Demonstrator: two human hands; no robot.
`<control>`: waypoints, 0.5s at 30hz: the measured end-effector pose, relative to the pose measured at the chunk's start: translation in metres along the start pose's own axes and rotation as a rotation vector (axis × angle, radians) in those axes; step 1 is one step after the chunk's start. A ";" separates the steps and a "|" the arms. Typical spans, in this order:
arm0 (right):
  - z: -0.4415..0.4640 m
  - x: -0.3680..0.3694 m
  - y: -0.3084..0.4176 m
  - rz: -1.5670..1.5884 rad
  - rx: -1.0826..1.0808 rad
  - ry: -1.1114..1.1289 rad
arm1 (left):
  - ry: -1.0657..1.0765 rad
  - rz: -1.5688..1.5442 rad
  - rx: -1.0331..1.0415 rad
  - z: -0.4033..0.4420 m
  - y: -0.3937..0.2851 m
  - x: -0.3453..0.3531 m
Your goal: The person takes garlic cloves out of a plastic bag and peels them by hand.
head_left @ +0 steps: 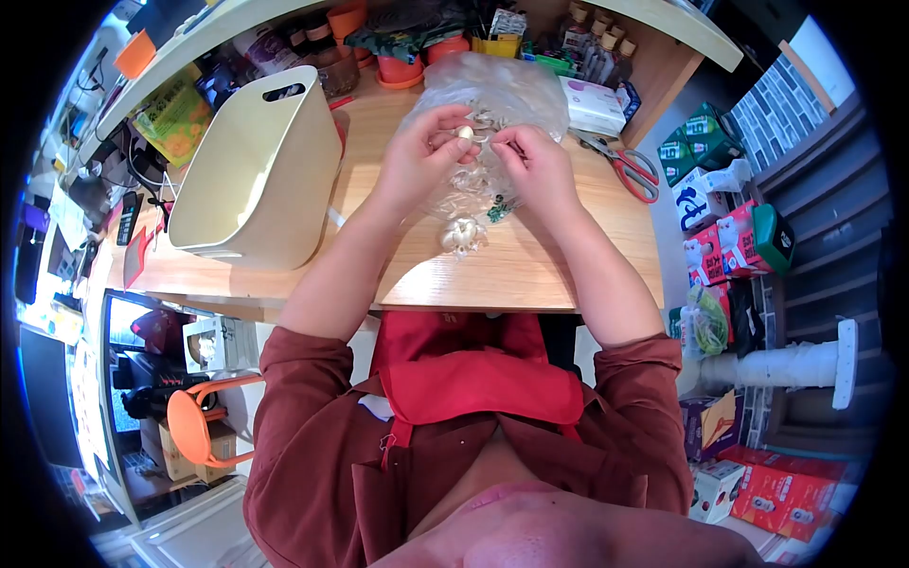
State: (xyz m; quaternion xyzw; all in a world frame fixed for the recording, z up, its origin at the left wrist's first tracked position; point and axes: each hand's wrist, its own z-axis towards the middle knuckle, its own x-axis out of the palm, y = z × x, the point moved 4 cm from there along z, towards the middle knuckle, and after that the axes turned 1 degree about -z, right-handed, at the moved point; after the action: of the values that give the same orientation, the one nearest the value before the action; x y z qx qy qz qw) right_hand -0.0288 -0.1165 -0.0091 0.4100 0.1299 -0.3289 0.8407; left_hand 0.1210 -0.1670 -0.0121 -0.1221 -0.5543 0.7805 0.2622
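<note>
My left hand [424,154] is closed, with a pale, peeled-looking garlic clove [465,133] held between thumb and fingertips. Just to its right, my right hand [536,163] pinches thumb and fingers together; whatever sits in that pinch is too small to make out. Both hands are over a clear plastic bag [530,80] spread on the table, with garlic pieces and loose papery skins [464,177] on it. Nearer to me lies a cluster of garlic cloves [462,235], beside a small green-patterned scrap [499,209].
A cream plastic bin [312,161] stands on the wooden table [473,284] at left. Red-handled scissors [634,177] lie by the right edge, near a white box [594,106]. Orange pots [400,72] and corked bottles [601,57] line the back.
</note>
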 end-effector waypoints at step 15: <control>-0.003 0.003 0.012 0.063 -0.069 0.042 | 0.100 -0.057 -0.122 0.000 0.011 -0.002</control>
State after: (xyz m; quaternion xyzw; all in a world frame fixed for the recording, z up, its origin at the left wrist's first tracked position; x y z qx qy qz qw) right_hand -0.0185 -0.1109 -0.0054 0.3915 0.1457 -0.2891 0.8613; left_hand 0.1202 -0.1708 -0.0224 -0.1608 -0.5902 0.7306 0.3034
